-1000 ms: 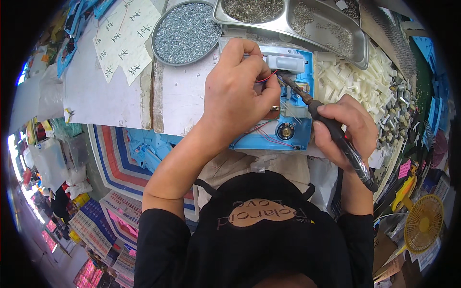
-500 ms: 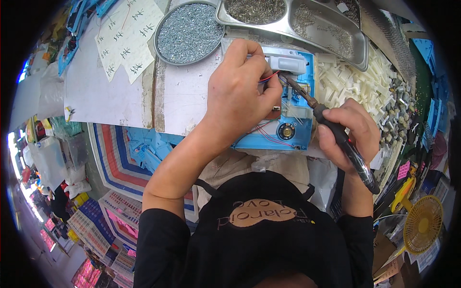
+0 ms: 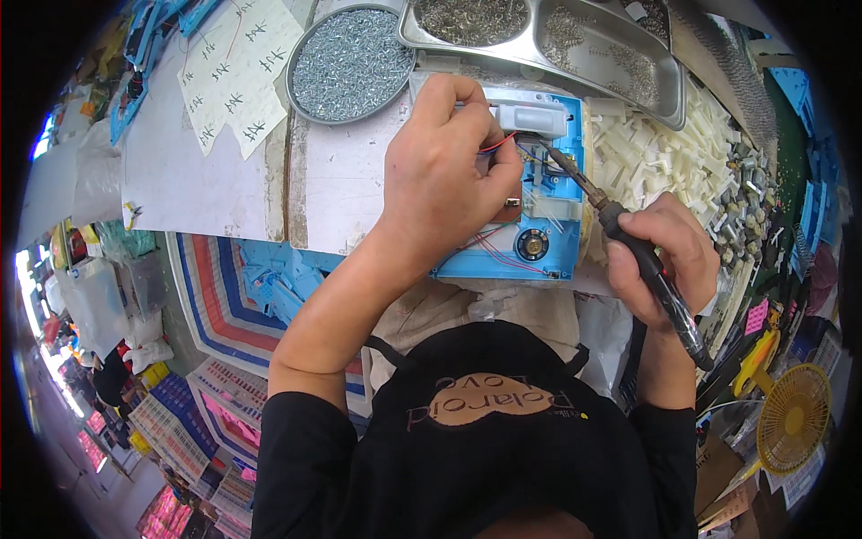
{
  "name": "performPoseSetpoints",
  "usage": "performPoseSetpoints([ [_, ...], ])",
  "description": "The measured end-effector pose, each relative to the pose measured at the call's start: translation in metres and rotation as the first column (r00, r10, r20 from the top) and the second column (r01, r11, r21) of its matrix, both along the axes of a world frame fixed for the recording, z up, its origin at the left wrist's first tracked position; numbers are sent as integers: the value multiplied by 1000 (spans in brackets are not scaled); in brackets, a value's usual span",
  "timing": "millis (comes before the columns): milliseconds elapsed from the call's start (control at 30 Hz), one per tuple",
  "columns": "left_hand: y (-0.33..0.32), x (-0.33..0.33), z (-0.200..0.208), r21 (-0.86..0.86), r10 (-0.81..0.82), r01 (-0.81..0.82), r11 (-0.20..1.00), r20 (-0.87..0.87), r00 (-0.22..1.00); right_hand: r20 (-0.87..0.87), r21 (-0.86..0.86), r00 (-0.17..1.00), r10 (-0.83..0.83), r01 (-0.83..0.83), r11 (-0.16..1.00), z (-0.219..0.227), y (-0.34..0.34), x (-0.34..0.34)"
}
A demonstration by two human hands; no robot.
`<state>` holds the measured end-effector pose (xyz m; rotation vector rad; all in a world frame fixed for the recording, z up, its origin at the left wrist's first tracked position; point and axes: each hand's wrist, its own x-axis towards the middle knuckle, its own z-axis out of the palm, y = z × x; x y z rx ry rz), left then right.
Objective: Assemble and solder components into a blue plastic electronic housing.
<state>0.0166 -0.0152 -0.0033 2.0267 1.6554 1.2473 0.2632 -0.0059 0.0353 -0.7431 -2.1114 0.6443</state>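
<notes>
My left hand [image 3: 440, 175] is closed in a pinch over the left part of a light-blue plastic housing [image 3: 476, 265]. Thin red and dark wires [image 3: 501, 143] stick out from between its thumb and fingers. My right hand [image 3: 675, 256] grips the black handle of a soldering iron [image 3: 648, 269], whose tip slants up and left to the wires and a pale grey block [image 3: 532, 119] in the housing. A small round speaker [image 3: 532, 244] with red wires lies nearer me. Part of a brown circuit board [image 3: 509, 214] shows beside my left wrist; the rest is covered.
Behind the housing stand a round bowl of small metal pins [image 3: 350, 67] and a steel compartment tray [image 3: 611, 67] of tiny parts. White plastic pieces [image 3: 646, 157] and small metal parts [image 3: 741, 207] heap up on the right. Marked paper [image 3: 232, 81] lies left; a yellow fan [image 3: 792, 418] stands lower right.
The soldering iron and my right hand have shifted a little to the right, drawing the tip slightly away from the left fingertips. My left hand keeps its pinch on the wires.
</notes>
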Motion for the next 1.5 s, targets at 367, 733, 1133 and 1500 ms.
performPoseSetpoints([
  [367, -1, 1, 1, -2, 16, -16, 1000, 13, 1000, -5, 13, 1000, -3, 3, 1000, 0, 0, 1],
  [733, -4, -3, 0, -4, -8, 8, 1000, 13, 1000, -20, 16, 1000, -10, 10, 1000, 1, 0, 6],
  [1133, -14, 8, 17, -148, -455, 441, 885, -79, 887, -210, -364, 921, -329, 239, 900, -2, -41, 42],
  [1500, -12, 6, 27, -495, -189, 331, 803, 315, 930, -212, -392, 949, -233, 135, 910, -29, -8, -47],
])
